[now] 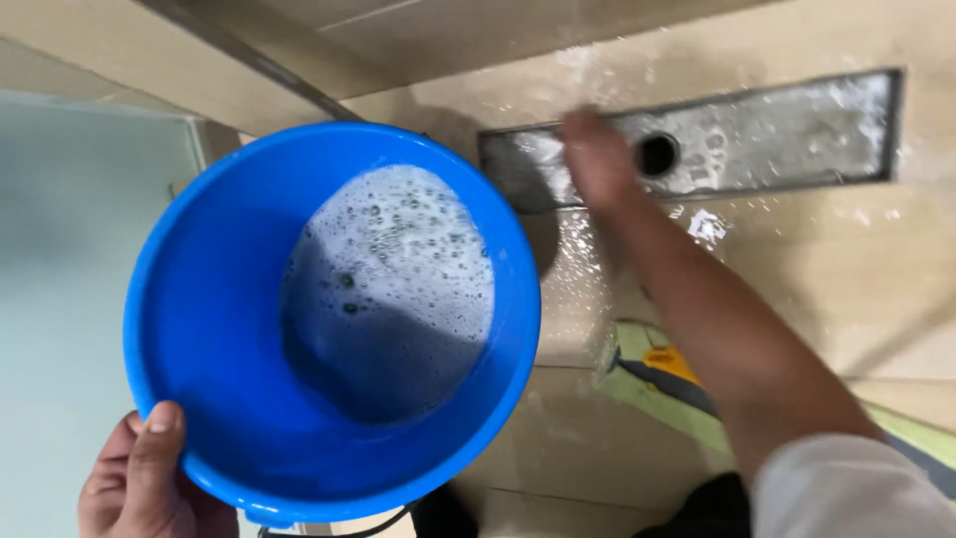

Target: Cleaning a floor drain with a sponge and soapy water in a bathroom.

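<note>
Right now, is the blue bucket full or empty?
Partly full: foamy, bubbly water covers the bottom of the blue bucket, well below the rim.

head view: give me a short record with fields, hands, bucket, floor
left hand: grips the rim of the blue bucket, thumb over the edge
bucket contents: soapy water with foam
right hand: blurred, at the open floor drain channel, beside the drain hole
floor: wet beige tiles
near right arm: green and yellow object, kind unclear

The left hand [134, 483] sits low with its thumb up and grip closed; the right hand [597, 154] stretches forward, arm extended, blurred.
</note>
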